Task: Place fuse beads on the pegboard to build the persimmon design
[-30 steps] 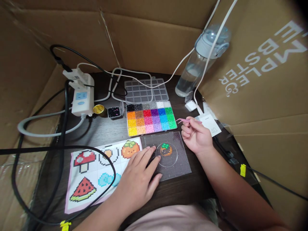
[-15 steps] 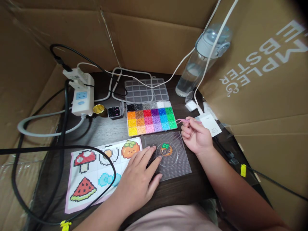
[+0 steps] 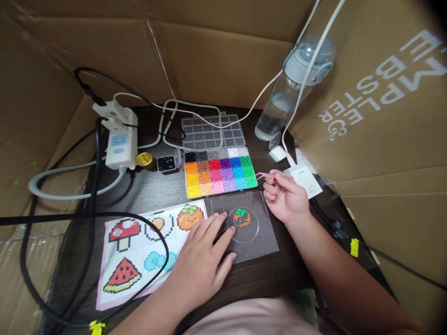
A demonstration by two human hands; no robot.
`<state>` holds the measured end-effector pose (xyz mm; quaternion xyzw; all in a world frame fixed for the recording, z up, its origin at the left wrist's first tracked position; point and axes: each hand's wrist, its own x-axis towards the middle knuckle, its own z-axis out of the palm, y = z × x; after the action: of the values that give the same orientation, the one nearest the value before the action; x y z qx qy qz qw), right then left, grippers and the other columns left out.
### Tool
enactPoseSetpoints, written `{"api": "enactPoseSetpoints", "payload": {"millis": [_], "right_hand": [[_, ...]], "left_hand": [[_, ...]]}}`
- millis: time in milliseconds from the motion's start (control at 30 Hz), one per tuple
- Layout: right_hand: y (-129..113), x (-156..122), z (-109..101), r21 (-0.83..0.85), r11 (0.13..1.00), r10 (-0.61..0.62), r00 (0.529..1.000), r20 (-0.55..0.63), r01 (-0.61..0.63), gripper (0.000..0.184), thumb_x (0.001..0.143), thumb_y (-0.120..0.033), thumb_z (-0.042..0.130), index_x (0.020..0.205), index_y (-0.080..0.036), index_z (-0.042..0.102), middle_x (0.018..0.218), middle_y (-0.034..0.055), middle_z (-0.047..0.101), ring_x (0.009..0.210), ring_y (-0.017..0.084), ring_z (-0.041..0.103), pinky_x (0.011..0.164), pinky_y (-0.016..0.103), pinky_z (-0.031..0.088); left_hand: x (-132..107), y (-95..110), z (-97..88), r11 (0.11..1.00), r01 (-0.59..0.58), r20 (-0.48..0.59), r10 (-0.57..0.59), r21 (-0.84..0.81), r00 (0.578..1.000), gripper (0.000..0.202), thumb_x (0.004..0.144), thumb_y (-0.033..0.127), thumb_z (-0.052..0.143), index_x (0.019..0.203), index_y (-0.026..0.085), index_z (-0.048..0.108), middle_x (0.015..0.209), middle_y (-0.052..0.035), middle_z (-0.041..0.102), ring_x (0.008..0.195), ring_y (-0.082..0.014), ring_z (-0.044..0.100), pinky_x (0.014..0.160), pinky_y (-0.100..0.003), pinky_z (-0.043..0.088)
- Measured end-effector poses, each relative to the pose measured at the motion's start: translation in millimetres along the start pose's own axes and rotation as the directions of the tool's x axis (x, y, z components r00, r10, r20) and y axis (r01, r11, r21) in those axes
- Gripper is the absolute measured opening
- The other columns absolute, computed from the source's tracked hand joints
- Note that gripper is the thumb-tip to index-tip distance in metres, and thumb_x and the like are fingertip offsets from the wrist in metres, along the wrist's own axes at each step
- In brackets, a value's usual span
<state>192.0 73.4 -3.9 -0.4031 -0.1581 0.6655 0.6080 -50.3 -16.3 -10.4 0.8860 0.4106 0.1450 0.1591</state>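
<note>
My left hand (image 3: 202,260) lies flat and open on the left edge of a clear pegboard (image 3: 260,239), fingers also over the pattern sheet (image 3: 129,253). On the pegboard sits a small orange bead figure with a green top (image 3: 241,217). My right hand (image 3: 284,197) hovers beside the board's upper right corner, closed on pink tweezers (image 3: 266,175) whose tips point left toward the open bead box (image 3: 220,172) of many colours.
The box lid (image 3: 212,131) lies behind the beads. A small black bead tub (image 3: 165,163), a gold cap (image 3: 143,159) and a white power strip (image 3: 117,137) with cables stand at left. A water bottle (image 3: 289,88) and white charger (image 3: 305,181) are at right. Cardboard walls surround the table.
Nothing has visibly changed beyond a slight shift of the camera view; both hands stay where they were.
</note>
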Motion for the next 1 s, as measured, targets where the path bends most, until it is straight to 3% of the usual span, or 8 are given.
{"api": "enactPoseSetpoints", "payload": {"millis": [633,1000], "right_hand": [[0.5,0.2,-0.2,-0.017,1.0,-0.001,1.0,0.01,0.002,0.015,0.068,-0.02,0.076,0.08,-0.019,0.067,0.064,-0.0034,0.061,0.045,0.006,0.05,0.038,0.017,0.04],[2.2,1.1,-0.8,-0.054,0.998,-0.021,1.0,0.021,0.022,0.012,0.074,-0.019,0.074,0.082,-0.018,0.066,0.078,0.0,0.075,0.045,0.006,0.052,0.039,0.017,0.042]], "left_hand": [[-0.1,0.4,-0.3,1.0,0.001,-0.011,-0.001,-0.01,1.0,0.039,0.094,0.025,0.056,0.132,0.017,0.057,0.149,-0.016,0.044,0.135,-0.0349,0.043,0.108,-0.055,0.04],[-0.7,0.3,-0.1,1.0,0.002,-0.004,-0.002,-0.004,1.0,0.039,0.094,0.025,0.055,0.132,0.018,0.056,0.15,-0.0152,0.043,0.135,-0.0344,0.043,0.108,-0.055,0.04]]}}
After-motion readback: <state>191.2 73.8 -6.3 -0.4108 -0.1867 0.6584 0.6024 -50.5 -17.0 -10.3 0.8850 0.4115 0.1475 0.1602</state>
